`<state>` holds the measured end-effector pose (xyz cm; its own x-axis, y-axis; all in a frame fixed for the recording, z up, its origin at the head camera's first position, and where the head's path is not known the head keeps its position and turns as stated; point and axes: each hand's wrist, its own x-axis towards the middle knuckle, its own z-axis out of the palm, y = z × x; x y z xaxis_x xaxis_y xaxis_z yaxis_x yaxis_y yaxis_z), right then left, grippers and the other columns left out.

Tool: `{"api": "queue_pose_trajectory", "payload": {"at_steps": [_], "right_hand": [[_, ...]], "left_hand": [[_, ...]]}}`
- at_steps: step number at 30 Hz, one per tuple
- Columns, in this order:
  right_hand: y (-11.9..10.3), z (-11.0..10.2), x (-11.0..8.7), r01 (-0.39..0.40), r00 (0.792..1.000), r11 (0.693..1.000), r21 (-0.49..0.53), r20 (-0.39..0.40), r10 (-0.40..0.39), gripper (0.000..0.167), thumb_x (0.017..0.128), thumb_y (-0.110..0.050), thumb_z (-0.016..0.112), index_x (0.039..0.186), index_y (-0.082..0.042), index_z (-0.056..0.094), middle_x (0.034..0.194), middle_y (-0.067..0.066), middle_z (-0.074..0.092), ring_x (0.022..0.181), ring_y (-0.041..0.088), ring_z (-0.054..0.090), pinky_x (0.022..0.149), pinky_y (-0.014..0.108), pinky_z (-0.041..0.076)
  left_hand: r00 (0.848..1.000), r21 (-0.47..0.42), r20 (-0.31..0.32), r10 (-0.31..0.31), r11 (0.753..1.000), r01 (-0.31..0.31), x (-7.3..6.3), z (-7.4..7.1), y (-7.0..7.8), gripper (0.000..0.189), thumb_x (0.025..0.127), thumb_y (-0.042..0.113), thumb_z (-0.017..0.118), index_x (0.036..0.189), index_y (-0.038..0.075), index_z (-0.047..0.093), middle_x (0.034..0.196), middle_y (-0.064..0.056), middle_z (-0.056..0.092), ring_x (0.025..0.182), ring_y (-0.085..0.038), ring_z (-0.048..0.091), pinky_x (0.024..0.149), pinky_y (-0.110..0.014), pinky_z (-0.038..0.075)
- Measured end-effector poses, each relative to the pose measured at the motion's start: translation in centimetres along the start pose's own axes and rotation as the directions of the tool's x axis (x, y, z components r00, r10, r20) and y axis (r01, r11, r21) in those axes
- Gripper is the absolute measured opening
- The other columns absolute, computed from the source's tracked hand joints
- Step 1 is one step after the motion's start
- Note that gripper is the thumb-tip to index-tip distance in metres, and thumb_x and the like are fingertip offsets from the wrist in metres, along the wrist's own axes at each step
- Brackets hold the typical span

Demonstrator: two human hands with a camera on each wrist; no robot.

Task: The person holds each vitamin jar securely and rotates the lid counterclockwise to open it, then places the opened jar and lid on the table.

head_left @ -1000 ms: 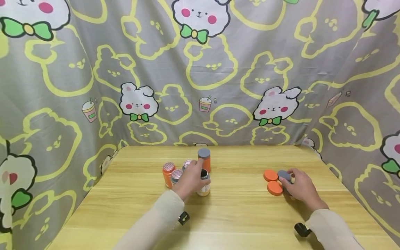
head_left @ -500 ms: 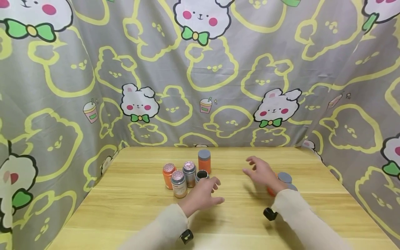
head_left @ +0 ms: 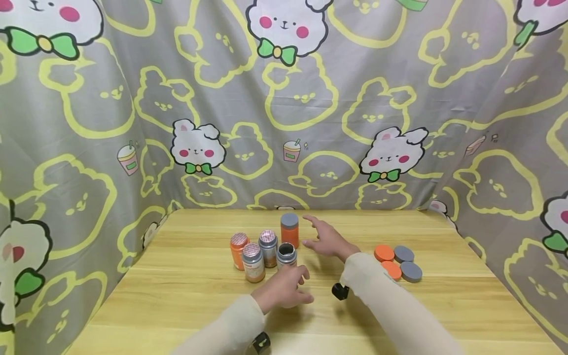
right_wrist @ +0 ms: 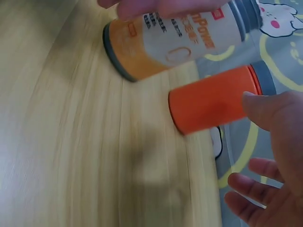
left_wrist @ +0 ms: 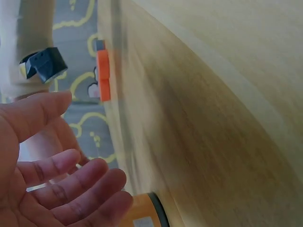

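In the head view, my right hand [head_left: 330, 240] reaches with spread fingers beside an orange bottle [head_left: 290, 236] wearing a grey lid. The right wrist view has the thumb of that hand [right_wrist: 284, 137] overlapping this bottle [right_wrist: 213, 101] near its lid; contact I cannot tell. Relaxed and holding nothing, my left hand [head_left: 281, 288] hovers just in front of an uncapped bottle [head_left: 286, 252] with a dark opening. That bottle's white-and-orange label [right_wrist: 180, 40] shows in the right wrist view. The left wrist view shows loosely bent fingers of the left hand [left_wrist: 61, 189].
Left of these stand an orange bottle [head_left: 238, 251] and two grey-necked bottles [head_left: 254, 268], [head_left: 268, 249], all with foil-like tops. Farther right lie two orange lids [head_left: 384, 253] and two grey lids [head_left: 411, 271]. A patterned curtain [head_left: 328, 148] surrounds the wooden table [head_left: 199, 296].
My right hand has left the grey lids and moved left to the grey-lidded orange bottle. My left hand has come off the uncapped bottle and drawn back toward me.
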<state>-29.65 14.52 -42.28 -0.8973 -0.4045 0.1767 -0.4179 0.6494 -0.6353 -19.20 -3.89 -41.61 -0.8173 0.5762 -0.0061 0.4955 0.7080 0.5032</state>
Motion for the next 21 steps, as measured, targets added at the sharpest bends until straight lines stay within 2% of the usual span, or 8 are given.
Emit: {"api": "queue_pose_trajectory", "payload": {"at_steps": [6, 11, 17, 21], "right_hand": [[-1.3, 1.0, 1.3, 0.045, 0.999, 0.997, -0.068, 0.013, -0.044, 0.077, 0.089, -0.023, 0.071, 0.153, -0.022, 0.029, 0.142, 0.019, 0.042, 0.125, 0.037, 0.046, 0.096, 0.052, 0.042], [-1.8, 1.6, 1.6, 0.057, 0.998, 0.989, -0.137, 0.026, -0.054, 0.076, 0.088, -0.022, 0.073, 0.152, -0.023, 0.032, 0.146, 0.022, 0.035, 0.130, 0.040, 0.040, 0.102, 0.055, 0.036], [-2.3, 2.2, 1.9, 0.091, 0.992, 0.991, -0.102, -0.073, -0.098, 0.065, 0.085, -0.022, 0.075, 0.140, -0.009, 0.042, 0.135, 0.014, 0.048, 0.122, 0.031, 0.049, 0.101, 0.048, 0.039], [-2.6, 2.5, 2.1, 0.061, 0.988, 0.993, -0.096, -0.136, -0.074, 0.055, 0.086, -0.024, 0.075, 0.130, -0.007, 0.046, 0.122, 0.013, 0.055, 0.110, 0.028, 0.055, 0.094, 0.044, 0.045]], "left_hand": [[1.000, 0.023, -0.009, -0.010, 1.000, 0.010, -0.3, 0.0, -0.6, 0.043, 0.075, 0.031, 0.082, 0.103, 0.005, 0.063, 0.088, -0.005, 0.064, 0.075, -0.009, 0.059, 0.069, -0.026, 0.049], [1.000, 0.040, -0.016, -0.001, 0.999, 0.002, -0.4, 0.0, -1.0, 0.042, 0.074, 0.031, 0.084, 0.100, 0.005, 0.063, 0.085, -0.004, 0.063, 0.075, -0.009, 0.058, 0.069, -0.027, 0.049], [1.000, 0.040, -0.017, -0.005, 0.999, 0.005, -0.5, -0.3, -1.0, 0.042, 0.074, 0.030, 0.084, 0.100, 0.005, 0.063, 0.086, -0.003, 0.063, 0.077, -0.009, 0.058, 0.071, -0.028, 0.049], [1.000, 0.037, -0.009, -0.017, 0.999, 0.018, -0.5, -0.4, -0.9, 0.042, 0.074, 0.031, 0.083, 0.101, 0.005, 0.063, 0.087, -0.004, 0.064, 0.078, -0.010, 0.059, 0.071, -0.028, 0.049]]}}
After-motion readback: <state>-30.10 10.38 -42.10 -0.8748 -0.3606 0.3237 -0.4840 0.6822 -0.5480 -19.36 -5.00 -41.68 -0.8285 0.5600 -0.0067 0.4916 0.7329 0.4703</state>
